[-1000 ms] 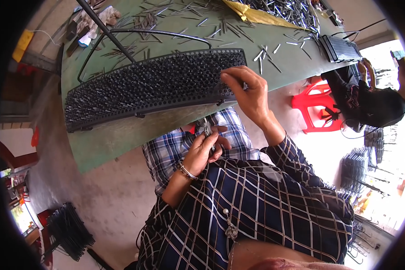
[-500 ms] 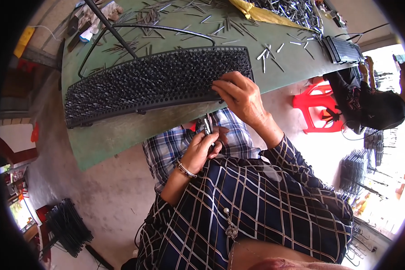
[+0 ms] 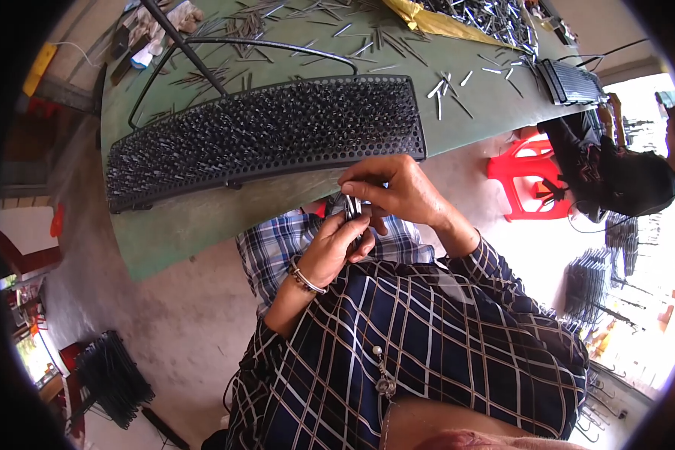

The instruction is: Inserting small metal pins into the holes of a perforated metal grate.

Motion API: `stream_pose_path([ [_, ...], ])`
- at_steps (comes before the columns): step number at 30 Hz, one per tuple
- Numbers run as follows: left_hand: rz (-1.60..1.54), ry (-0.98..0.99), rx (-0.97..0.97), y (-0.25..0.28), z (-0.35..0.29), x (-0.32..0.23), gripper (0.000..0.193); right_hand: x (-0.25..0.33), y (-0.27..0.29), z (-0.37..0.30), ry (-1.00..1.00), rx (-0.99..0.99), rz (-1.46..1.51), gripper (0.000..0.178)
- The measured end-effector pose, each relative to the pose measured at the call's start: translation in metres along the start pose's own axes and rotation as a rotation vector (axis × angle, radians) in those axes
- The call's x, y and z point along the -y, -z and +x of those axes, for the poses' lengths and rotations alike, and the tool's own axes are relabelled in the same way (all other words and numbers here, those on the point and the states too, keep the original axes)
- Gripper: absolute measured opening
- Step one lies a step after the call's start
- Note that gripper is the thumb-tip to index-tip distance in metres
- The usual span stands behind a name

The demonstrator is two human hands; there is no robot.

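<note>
My left hand, with a bracelet at its wrist, is closed round a small bundle of slim metal strips that point upward, below the table edge. Just above, my right hand has its thumb and fingers pinched together at the upper ends of the bundle. Whatever sits between those fingertips is hidden. In front of both hands lies a long black perforated rack, its holes filled with many upright slim dark metal pieces. Its right end and front rim show bare holes.
The rack rests on a green table with loose metal strips scattered behind it. A yellow sack of more strips lies at the back. At right are a red stool and another person beside a second rack.
My right hand has come off the rack's right front and moved down toward me, to the bundle in my left hand. The left hand stays nearly in place.
</note>
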State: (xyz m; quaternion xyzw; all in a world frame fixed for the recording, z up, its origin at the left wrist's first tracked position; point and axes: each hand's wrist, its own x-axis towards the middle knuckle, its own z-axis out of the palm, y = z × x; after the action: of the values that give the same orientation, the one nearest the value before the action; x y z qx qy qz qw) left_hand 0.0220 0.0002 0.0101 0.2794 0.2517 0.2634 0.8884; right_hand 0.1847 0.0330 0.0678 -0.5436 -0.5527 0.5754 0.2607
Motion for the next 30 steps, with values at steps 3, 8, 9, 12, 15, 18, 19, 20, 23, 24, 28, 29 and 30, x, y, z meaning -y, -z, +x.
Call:
stream_pose_path([
  [3, -0.015, -0.057, -0.018, -0.008, 0.0, -0.004, 0.028, -0.009, 0.006, 0.002, 0.072, -0.039, -0.007, 0.019],
  [8, 0.027, -0.083, -0.106, -0.002, 0.013, 0.002, 0.03, -0.017, 0.023, 0.008, 0.227, -0.331, 0.049, 0.019],
  [9, 0.028, -0.084, -0.106, -0.003, 0.016, 0.001, 0.03, -0.018, 0.026, 0.011, 0.227, -0.379, 0.059, 0.019],
  [12, 0.027, -0.129, -0.15, -0.011, 0.021, -0.004, 0.027, -0.013, 0.025, 0.011, 0.213, -0.368, 0.044, 0.02],
  [15, 0.182, -0.183, -0.198, -0.011, 0.025, -0.002, 0.024, -0.013, 0.022, 0.008, 0.173, -0.304, 0.047, 0.02],
  [18, 0.219, -0.255, -0.246, -0.012, 0.028, 0.002, 0.022, -0.012, 0.022, 0.004, 0.158, -0.259, 0.262, 0.021],
  [19, 0.244, -0.29, -0.261, -0.012, 0.027, 0.002, 0.022, -0.016, 0.023, 0.003, 0.131, -0.207, 0.232, 0.022],
  [20, 0.245, -0.291, -0.264, -0.012, 0.026, 0.002, 0.022, -0.02, 0.023, 0.003, 0.104, -0.155, 0.202, 0.024],
  [23, 0.303, -0.312, -0.317, -0.013, 0.024, 0.0, 0.022, -0.028, 0.02, 0.004, 0.101, -0.159, 0.145, 0.025],
  [24, 0.32, -0.309, -0.32, -0.012, 0.024, 0.0, 0.022, -0.028, 0.02, 0.004, 0.102, -0.16, 0.144, 0.025],
  [28, 0.49, -0.381, -0.36, -0.003, 0.029, 0.01, 0.023, -0.025, 0.024, 0.004, 0.105, -0.148, 0.053, 0.023],
  [29, 0.49, -0.381, -0.36, -0.003, 0.028, 0.009, 0.023, -0.024, 0.025, 0.003, 0.078, -0.132, 0.027, 0.022],
  [30, 0.574, -0.389, -0.39, -0.001, 0.027, 0.008, 0.023, -0.024, 0.026, 0.003, 0.077, -0.132, 0.027, 0.022],
])
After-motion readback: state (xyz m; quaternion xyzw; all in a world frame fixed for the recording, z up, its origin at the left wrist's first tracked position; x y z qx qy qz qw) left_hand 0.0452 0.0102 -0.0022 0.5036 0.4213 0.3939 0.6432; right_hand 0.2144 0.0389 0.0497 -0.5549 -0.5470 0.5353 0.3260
